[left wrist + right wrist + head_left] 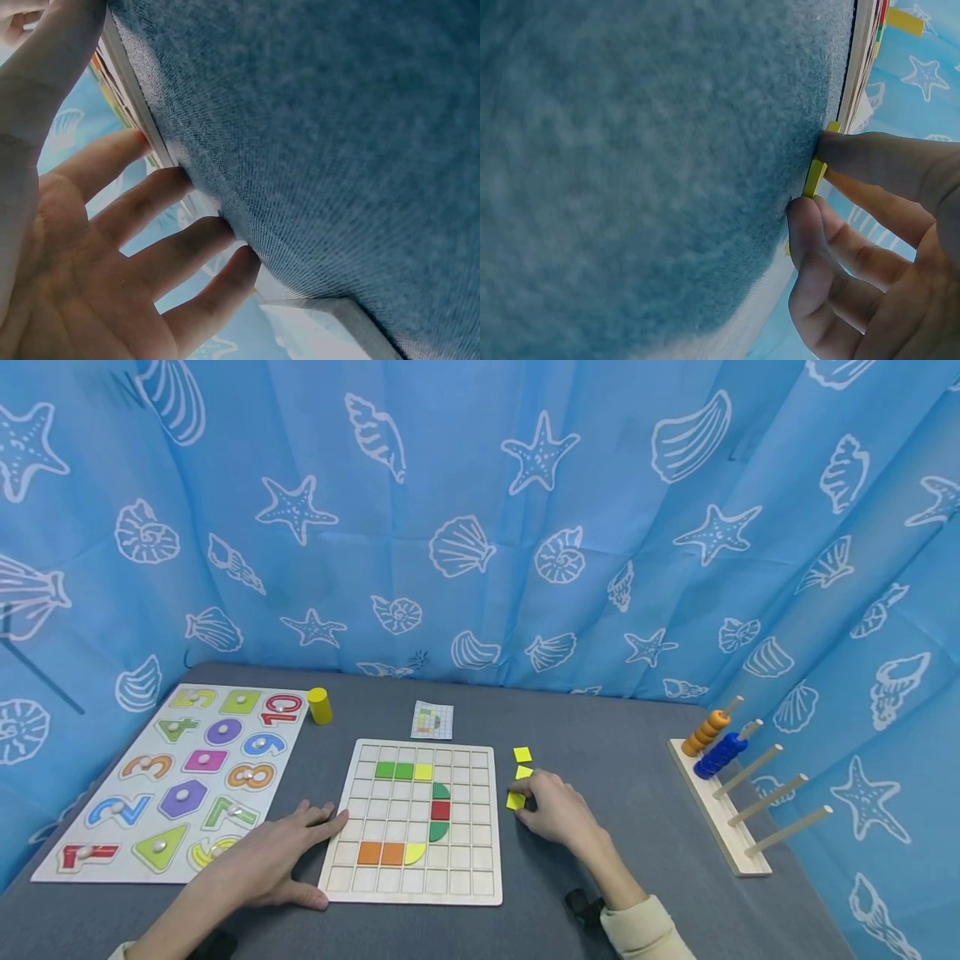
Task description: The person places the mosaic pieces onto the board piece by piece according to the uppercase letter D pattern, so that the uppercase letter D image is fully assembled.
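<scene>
A pale wooden grid board [472, 881] lies flat on the dark cloth, with green, yellow, red and orange squares and quarter-round tiles in some cells. My left hand [273, 856] is spread at its left side, index fingertip on the edge and thumb by the lower left corner. The left wrist view shows its loose fingers, palm facing the camera. To the right of the board, my right hand [555, 810] pinches a yellow square tile [815, 178] between thumb and fingertip, low at the cloth. Two more yellow square tiles [522, 754] lie just beyond that hand.
A small pattern card [432, 721] lies behind the board. At the left is a number-and-shape puzzle board [127, 760], with a yellow cylinder [319, 706] at its far corner. A peg rack [720, 810] with orange and blue beads stands at the right. A blue shell-print curtain [480, 602] hangs behind.
</scene>
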`<state>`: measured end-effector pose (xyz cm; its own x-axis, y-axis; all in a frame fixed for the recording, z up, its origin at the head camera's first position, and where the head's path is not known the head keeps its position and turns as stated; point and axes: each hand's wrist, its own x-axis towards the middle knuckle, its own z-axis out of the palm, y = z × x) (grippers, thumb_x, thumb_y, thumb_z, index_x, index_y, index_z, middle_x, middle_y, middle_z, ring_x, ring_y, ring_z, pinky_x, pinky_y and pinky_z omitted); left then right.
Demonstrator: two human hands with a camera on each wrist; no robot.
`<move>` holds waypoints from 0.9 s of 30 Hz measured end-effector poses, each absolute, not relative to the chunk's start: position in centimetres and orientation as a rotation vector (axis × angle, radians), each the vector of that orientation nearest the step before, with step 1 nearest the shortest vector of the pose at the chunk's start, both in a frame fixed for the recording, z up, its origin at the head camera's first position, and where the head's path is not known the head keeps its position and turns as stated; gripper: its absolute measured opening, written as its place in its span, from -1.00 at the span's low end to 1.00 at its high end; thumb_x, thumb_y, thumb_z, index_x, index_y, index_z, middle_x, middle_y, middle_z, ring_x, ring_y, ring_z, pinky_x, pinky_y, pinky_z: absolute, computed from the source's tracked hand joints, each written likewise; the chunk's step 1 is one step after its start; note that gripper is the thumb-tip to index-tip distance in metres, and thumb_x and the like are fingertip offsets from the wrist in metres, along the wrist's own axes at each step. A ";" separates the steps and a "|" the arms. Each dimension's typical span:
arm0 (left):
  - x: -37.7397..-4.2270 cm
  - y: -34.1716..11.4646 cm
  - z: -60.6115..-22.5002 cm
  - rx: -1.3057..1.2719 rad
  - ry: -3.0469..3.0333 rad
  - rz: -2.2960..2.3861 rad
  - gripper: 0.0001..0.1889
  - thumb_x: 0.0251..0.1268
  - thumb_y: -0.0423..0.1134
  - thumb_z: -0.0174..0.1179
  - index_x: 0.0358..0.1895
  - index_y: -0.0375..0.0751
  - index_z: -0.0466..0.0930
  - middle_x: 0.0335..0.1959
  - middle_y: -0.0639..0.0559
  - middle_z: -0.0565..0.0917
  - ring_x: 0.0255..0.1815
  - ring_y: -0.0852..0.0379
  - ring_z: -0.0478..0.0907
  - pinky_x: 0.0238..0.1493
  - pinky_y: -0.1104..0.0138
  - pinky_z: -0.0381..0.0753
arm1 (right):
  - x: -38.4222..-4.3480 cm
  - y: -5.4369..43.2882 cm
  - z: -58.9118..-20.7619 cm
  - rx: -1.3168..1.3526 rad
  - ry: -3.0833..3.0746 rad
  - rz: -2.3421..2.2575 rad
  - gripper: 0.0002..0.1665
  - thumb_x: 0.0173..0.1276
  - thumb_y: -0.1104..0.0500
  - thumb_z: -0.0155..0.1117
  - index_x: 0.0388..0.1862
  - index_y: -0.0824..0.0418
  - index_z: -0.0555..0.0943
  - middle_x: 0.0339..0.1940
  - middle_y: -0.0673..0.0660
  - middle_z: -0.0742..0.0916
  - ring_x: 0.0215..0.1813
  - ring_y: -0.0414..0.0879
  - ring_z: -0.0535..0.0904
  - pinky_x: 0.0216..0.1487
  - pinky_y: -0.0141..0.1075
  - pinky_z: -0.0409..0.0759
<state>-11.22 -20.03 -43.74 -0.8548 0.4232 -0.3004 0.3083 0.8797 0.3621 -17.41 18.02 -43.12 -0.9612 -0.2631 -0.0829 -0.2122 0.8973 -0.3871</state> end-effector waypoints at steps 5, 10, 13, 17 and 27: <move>-11.2 -20.1 -43.7 0.558 2.679 0.420 0.17 -0.19 0.43 0.48 0.56 -0.04 0.31 0.53 -0.30 0.37 0.51 -0.57 0.23 0.29 -0.44 0.36 | -17.3 17.8 -43.1 -0.388 2.936 -0.544 -0.63 0.19 0.28 0.54 0.02 0.17 0.79 -0.15 0.12 0.73 -0.21 -0.10 0.60 -0.25 -0.11 0.63; -11.2 -20.0 -43.6 0.559 2.674 0.410 0.16 -0.18 0.42 0.48 0.56 -0.04 0.30 0.54 -0.30 0.37 0.51 -0.58 0.23 0.29 -0.45 0.36 | -17.1 17.8 -43.0 -0.438 2.924 -0.556 -0.70 0.18 0.28 0.55 -0.08 0.17 0.81 -0.26 0.08 0.70 -0.30 -0.13 0.51 -0.36 -0.22 0.51; -11.3 -20.0 -43.6 0.558 2.672 0.411 0.16 -0.18 0.41 0.49 0.56 -0.04 0.30 0.53 -0.30 0.37 0.51 -0.59 0.23 0.29 -0.45 0.35 | -17.0 17.9 -43.0 -0.480 2.906 -0.580 -0.72 0.17 0.26 0.54 -0.10 0.18 0.81 -0.35 0.05 0.65 -0.40 -0.16 0.41 -0.46 -0.34 0.33; -11.3 -20.0 -43.6 0.559 2.670 0.416 0.15 -0.17 0.40 0.50 0.56 -0.03 0.30 0.54 -0.30 0.37 0.51 -0.59 0.23 0.30 -0.45 0.34 | -16.9 17.8 -42.9 -0.518 2.903 -0.599 -0.74 0.17 0.23 0.52 -0.12 0.18 0.81 -0.38 0.02 0.66 -0.48 -0.18 0.38 -0.54 -0.39 0.24; -11.3 -20.1 -43.7 0.552 2.671 0.431 0.13 -0.16 0.37 0.51 0.56 -0.02 0.31 0.54 -0.28 0.37 0.51 -0.58 0.23 0.30 -0.44 0.34 | -17.0 16.4 -41.9 -0.579 2.941 -0.609 -0.72 0.15 0.17 0.53 -0.13 0.18 0.81 -0.32 0.04 0.71 -0.40 -0.18 0.49 -0.46 -0.34 0.44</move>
<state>-11.29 -20.11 -43.69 -0.8515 0.4309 -0.2988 0.3151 0.8759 0.3653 -16.98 16.43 -41.90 -0.9250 -0.3799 -0.0041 -0.3470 0.8493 -0.3978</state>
